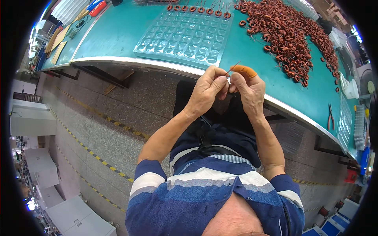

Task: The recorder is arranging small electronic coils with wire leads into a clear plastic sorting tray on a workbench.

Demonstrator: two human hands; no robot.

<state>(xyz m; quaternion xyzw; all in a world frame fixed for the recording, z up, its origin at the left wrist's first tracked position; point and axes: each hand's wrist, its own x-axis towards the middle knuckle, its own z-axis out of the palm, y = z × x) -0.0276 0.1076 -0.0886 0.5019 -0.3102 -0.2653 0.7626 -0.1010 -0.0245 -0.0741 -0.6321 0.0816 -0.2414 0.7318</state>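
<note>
Head-worn fisheye, left one of a side-by-side pair: steep downward look, very wide.
From where I stand, the lens sits above the striped shirt (220,183), which fills the lower centre at closest range; it faces down and forward. Left hand (205,89) and right hand (251,91) lie just above mid-frame, a little farther off, forearms (272,145) rising to them from below. Green bench top (114,37) crosses the upper part, its front edge (130,60) bowed into an arch by the optics. Grey floor (98,133) lies farther below, at left and lower right; pale cabinets (80,218) are caught at lower left. Black border (12,15) rounds off the corners.
</note>
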